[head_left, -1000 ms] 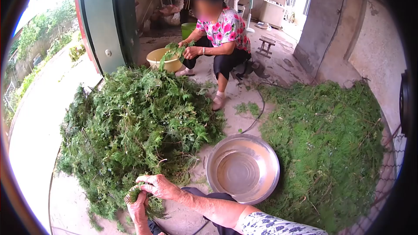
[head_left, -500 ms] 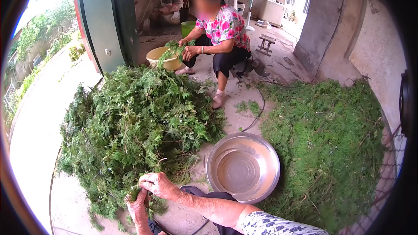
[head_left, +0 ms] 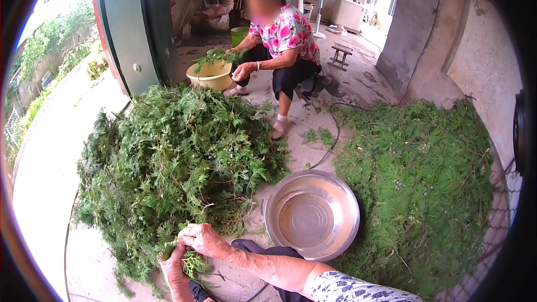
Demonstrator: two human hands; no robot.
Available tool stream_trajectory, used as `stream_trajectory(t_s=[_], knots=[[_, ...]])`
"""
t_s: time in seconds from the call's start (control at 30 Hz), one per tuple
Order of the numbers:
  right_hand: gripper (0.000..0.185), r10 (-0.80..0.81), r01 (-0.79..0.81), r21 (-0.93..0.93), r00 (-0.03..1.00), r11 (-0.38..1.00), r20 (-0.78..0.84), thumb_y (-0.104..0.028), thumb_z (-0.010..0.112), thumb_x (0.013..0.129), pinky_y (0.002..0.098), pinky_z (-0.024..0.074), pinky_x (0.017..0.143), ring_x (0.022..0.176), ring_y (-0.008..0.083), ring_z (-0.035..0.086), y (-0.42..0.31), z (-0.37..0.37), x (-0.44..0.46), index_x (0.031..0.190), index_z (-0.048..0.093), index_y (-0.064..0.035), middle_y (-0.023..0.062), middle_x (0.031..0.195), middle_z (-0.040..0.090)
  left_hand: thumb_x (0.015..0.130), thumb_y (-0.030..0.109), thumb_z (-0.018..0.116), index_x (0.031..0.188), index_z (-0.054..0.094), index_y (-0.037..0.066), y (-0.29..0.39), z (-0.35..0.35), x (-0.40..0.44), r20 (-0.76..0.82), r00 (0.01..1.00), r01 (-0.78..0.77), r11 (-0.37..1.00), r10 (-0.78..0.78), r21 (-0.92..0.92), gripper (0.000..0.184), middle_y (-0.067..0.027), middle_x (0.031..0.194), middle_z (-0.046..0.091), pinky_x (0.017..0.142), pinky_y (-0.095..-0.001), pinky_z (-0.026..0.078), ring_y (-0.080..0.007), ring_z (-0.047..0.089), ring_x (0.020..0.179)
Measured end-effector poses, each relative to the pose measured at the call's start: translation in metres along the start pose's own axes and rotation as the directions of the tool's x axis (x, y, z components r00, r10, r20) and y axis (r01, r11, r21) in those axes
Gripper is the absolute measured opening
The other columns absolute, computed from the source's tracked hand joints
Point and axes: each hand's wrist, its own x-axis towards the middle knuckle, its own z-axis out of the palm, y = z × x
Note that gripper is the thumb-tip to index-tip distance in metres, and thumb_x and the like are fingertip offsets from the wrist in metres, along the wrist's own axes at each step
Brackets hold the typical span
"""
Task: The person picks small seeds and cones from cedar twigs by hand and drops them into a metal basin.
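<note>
Low in the view, my left hand (head_left: 173, 267) is closed round a green conifer sprig (head_left: 193, 263), whose leafy end hangs out below the fingers. My right hand (head_left: 201, 239) reaches across from the right and pinches at the top of the same sprig, its fingertips close to my left thumb. What exactly sits between the right fingertips is too small to make out. Both hands are at the near edge of a big heap of cut conifer branches (head_left: 168, 162). To the right of my right forearm stands a wide metal basin (head_left: 310, 218) with nothing visible in it.
Opposite me a person (head_left: 288, 39) squats, holding a sprig over a yellow basin (head_left: 215, 75). A second spread of greenery (head_left: 414, 190) covers the floor at right. A black cord (head_left: 334, 145) crosses the floor. A low stool (head_left: 340, 56) and a fan (head_left: 320, 0) stand behind.
More of the sprig's leafy end shows below my hands now, and the hands have barely shifted. The person opposite has drawn their hands apart, with a sprig above the yellow basin.
</note>
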Motion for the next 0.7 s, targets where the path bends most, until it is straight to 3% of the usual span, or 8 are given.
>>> stream_trajectory(t_s=[0.07, 0.13, 0.17, 0.23, 0.47, 0.57, 0.63, 0.7], knots=[[0.016, 0.036, -0.035, 0.085, 0.999, 0.996, -0.006, -0.015, 0.061, 0.084, 0.0296, 0.0473, 0.062, 0.067, 0.0183, 0.06, 0.002, 0.001, -0.001, 0.09, 0.065, -0.0014, 0.0056, 0.071, 0.06, 0.071, -0.003, 0.066, 0.095, 0.061, 0.002, -0.001, -0.011, 0.003, 0.041, 0.997, 0.062, 0.997, -0.063, 0.039, 0.025, -0.0044, 0.081, 0.063, 0.048, -0.0213, 0.045, -0.0106, 0.056, 0.059], [0.016, 0.455, -0.477, 0.328, 0.878, 0.815, 0.147, -0.018, 0.061, 0.085, 0.0241, 0.0404, 0.046, 0.052, 0.0088, 0.052, -0.011, -0.002, 0.0, 0.09, 0.065, -0.0035, -0.0016, 0.062, 0.054, 0.071, -0.003, 0.066, 0.096, 0.061, 0.002, 0.001, -0.009, 0.002, 0.032, 0.997, 0.063, 0.997, -0.064, 0.038, 0.026, -0.0047, 0.081, 0.062, 0.047, -0.0214, 0.045, -0.0109, 0.056, 0.058], [0.016, 0.454, -0.477, 0.328, 0.879, 0.816, 0.148, -0.018, 0.061, 0.085, 0.0241, 0.0404, 0.046, 0.052, 0.0088, 0.052, -0.008, -0.001, -0.001, 0.09, 0.065, -0.0035, -0.0016, 0.062, 0.054, 0.071, -0.003, 0.066, 0.098, 0.06, 0.002, 0.001, -0.008, 0.002, 0.023, 0.998, 0.063, 0.997, -0.064, 0.035, 0.028, -0.0049, 0.082, 0.062, 0.046, -0.0214, 0.044, -0.0113, 0.056, 0.057], [0.019, 0.498, -0.567, 0.546, 0.818, 0.617, 0.288, -0.022, 0.062, 0.086, 0.0189, 0.0284, 0.036, 0.043, 0.0018, 0.042, 0.0, 0.0, -0.004, 0.092, 0.065, -0.0052, -0.0065, 0.061, 0.05, 0.07, -0.003, 0.066, 0.099, 0.059, 0.002, 0.002, -0.009, 0.003, 0.007, 0.999, 0.052, 0.997, -0.052, 0.054, 0.03, -0.0047, 0.081, 0.062, 0.045, -0.0213, 0.044, -0.0113, 0.056, 0.057], [0.022, 0.555, -0.629, 0.619, 0.757, 0.471, 0.346, -0.022, 0.061, 0.087, 0.0162, 0.0259, 0.034, 0.041, 0.0, 0.038, 0.002, 0.004, -0.005, 0.098, 0.062, -0.0037, -0.0065, 0.064, 0.051, 0.067, -0.001, 0.069, 0.102, 0.058, 0.003, 0.008, -0.01, 0.0, -0.002, 0.999, 0.053, 0.992, -0.053, 0.11, 0.036, -0.0055, 0.083, 0.062, 0.047, -0.0226, 0.048, -0.012, 0.057, 0.058], [0.019, 0.543, -0.576, 0.698, 0.779, 0.425, 0.313, -0.021, 0.059, 0.088, 0.0154, 0.0274, 0.035, 0.044, 0.0003, 0.04, 0.008, 0.01, -0.008, 0.097, 0.061, -0.0041, -0.0054, 0.069, 0.052, 0.066, 0.001, 0.072, 0.1, 0.058, 0.003, -0.002, -0.026, 0.011, 0.004, 0.997, 0.08, 0.987, -0.081, 0.137, 0.036, -0.0051, 0.082, 0.061, 0.048, -0.0226, 0.048, -0.0124, 0.057, 0.059], [0.017, 0.508, -0.55, 0.788, 0.779, 0.275, 0.367, -0.02, 0.057, 0.089, 0.0163, 0.031, 0.037, 0.049, 0.0022, 0.044, 0.01, 0.009, -0.008, 0.095, 0.06, -0.0046, -0.0014, 0.076, 0.056, 0.066, 0.002, 0.072, 0.098, 0.059, 0.004, -0.002, -0.037, 0.014, 0.047, 0.994, 0.091, 0.984, -0.099, 0.15, 0.034, -0.004, 0.08, 0.061, 0.046, -0.0221, 0.047, -0.0117, 0.056, 0.058], [0.016, 0.483, -0.491, 0.821, 0.816, 0.291, 0.317, -0.02, 0.057, 0.089, 0.0169, 0.0326, 0.038, 0.051, 0.0033, 0.045, 0.01, 0.002, -0.002, 0.095, 0.059, -0.005, 0.0007, 0.079, 0.057, 0.066, 0.003, 0.073, 0.096, 0.059, 0.004, -0.001, -0.036, 0.014, 0.09, 0.989, 0.104, 0.981, -0.12, 0.164, 0.033, -0.003, 0.079, 0.061, 0.045, -0.0215, 0.045, -0.0111, 0.056, 0.057]])
